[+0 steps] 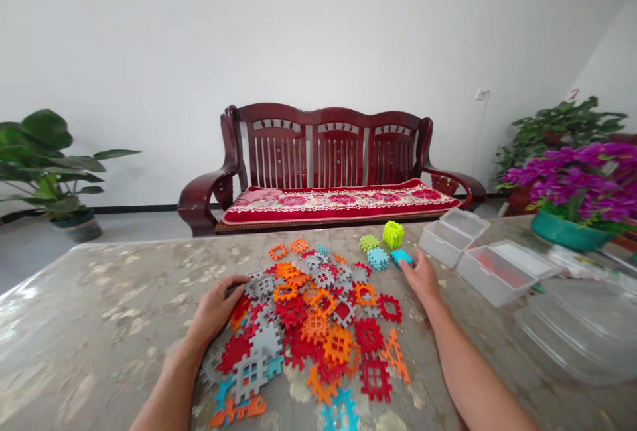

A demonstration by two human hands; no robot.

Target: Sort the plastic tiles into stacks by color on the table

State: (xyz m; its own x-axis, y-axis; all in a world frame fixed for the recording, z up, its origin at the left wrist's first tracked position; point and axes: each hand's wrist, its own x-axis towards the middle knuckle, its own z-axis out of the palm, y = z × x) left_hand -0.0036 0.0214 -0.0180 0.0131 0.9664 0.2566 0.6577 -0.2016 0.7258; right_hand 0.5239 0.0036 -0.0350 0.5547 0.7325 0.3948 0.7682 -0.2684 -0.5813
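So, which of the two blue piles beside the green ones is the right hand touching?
The deeper blue pile, right of the paler blue pile; the fingertips of the right hand meet only that one.

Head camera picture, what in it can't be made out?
All in the head view:
Bottom of the heap of puzzle pieces: hidden by pieces on top.
Some fingers of the left hand: hidden behind that hand; its grip is unclear.
Red contents of a clear box: blurred, partly behind its wall.
Purple flowers: cut off by the right edge.
Large-leaved plant: cut off by the left edge.
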